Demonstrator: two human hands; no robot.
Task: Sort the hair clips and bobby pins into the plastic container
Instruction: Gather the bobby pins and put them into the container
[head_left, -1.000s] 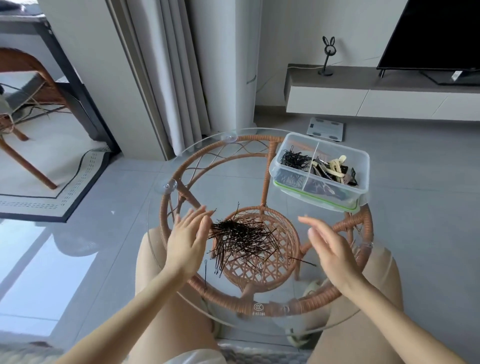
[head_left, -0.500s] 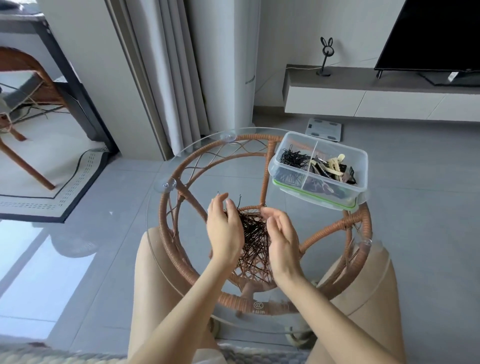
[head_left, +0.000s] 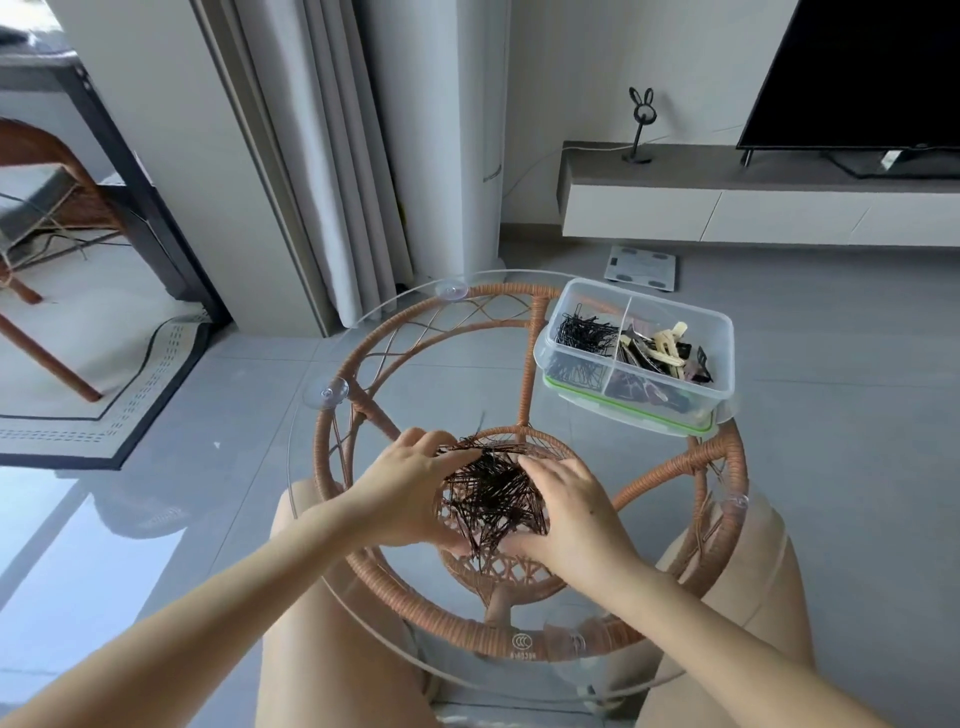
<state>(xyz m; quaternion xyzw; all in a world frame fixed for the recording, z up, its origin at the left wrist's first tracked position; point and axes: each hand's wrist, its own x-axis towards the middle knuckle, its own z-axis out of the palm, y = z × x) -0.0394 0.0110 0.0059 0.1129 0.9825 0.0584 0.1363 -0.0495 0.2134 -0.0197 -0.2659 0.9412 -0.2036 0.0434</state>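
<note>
Forearms come in from the bottom edge, and my knees show under the glass table (head_left: 311, 467). My left hand (head_left: 402, 496) and right hand (head_left: 574, 512) meet over the middle of the table, cupped around a pile of dark bobby pins (head_left: 491, 493). The left hand lies on the left side of the pile, its fingers (head_left: 447, 457) curved over the top edge. The right hand presses from the right, the thumb low at the near side. Both hands are half closed around the pile and touch it; I cannot tell if the pins are lifted from the glass or only gathered on it. Some pins stick out above and below the hands.

Through the glass I see the rattan frame (head_left: 722, 457) of the table.

Farther, at the right far edge of the table, stands the container (head_left: 724, 338), clear with a green band low on its wall. Its left compartment holds black bobby pins, its right compartment holds hair clips (head_left: 660, 348), beige and dark ones.

Behind the table a scale (head_left: 641, 267) lies on the grey floor. Beyond are a curtain (head_left: 332, 156), a low cabinet (head_left: 727, 208) and a TV (head_left: 872, 73).
</note>
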